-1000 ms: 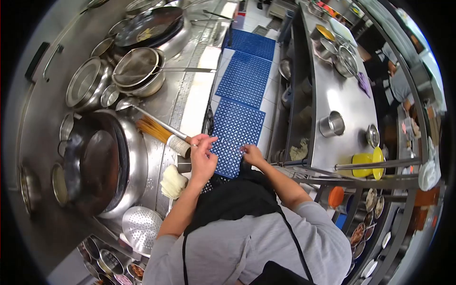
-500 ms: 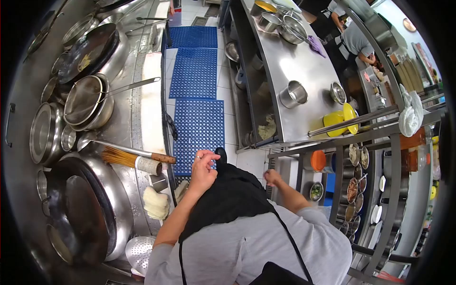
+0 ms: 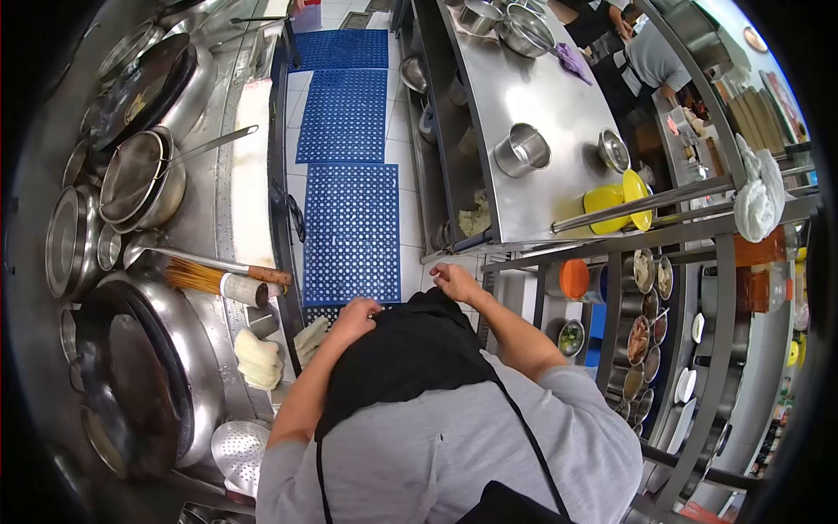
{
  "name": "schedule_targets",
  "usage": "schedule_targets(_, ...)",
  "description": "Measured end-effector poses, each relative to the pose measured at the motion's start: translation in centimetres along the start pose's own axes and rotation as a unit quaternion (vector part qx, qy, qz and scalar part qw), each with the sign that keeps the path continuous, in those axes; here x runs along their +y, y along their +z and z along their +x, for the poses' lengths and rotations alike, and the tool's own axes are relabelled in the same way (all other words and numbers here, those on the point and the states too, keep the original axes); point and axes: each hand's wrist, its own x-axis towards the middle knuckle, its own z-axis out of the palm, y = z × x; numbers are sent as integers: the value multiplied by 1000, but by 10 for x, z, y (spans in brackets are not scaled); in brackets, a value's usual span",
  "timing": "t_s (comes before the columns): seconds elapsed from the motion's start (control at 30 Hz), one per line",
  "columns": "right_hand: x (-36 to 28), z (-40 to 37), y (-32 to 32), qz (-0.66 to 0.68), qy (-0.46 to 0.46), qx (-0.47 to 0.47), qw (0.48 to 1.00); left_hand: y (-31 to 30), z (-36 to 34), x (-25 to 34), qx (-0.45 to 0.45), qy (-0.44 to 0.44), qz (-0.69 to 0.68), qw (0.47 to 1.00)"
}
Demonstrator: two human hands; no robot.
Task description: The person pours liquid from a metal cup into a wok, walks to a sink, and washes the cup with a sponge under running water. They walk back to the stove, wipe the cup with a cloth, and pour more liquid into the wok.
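Observation:
My left hand [image 3: 356, 319] is at the left edge of the black apron [image 3: 393, 358], its fingers curled against the cloth; what they grip is too small to make out. My right hand [image 3: 456, 283] is at the apron's upper right, fingers bent and close to the cloth, with nothing clearly visible in them. To the left of my left hand lie a folded cream cloth [image 3: 258, 359], a bamboo brush [image 3: 214, 281] and a ladle with a wooden handle [image 3: 271, 275].
A large wok [image 3: 135, 375] and strainers [image 3: 135, 179] fill the left stove. Blue mats [image 3: 351, 231] cover the floor ahead. A steel table [image 3: 559, 122] holds pots; a metal rack [image 3: 611, 255] stands right. Another person [image 3: 655, 57] is at the back right.
My left hand has moved down and left onto the apron's edge. My right hand has come up and inward to the apron. The whole view has shifted slightly.

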Motion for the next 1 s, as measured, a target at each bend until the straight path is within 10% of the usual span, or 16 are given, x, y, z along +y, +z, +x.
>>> schedule_targets(0.17, -44, -6, -60, 53, -144, 192, 969, 44, -4, -77, -71, -99, -100, 987)
schedule_targets(0.37, -32, -7, -131, 74, -155, 430, 886, 60, 0, -138, -157, -232, 94, 955)
schedule_targets(1.0, 28, 6, -151, 52, -159, 476, 864, 37, 86, 30, -190, -205, 131, 951)
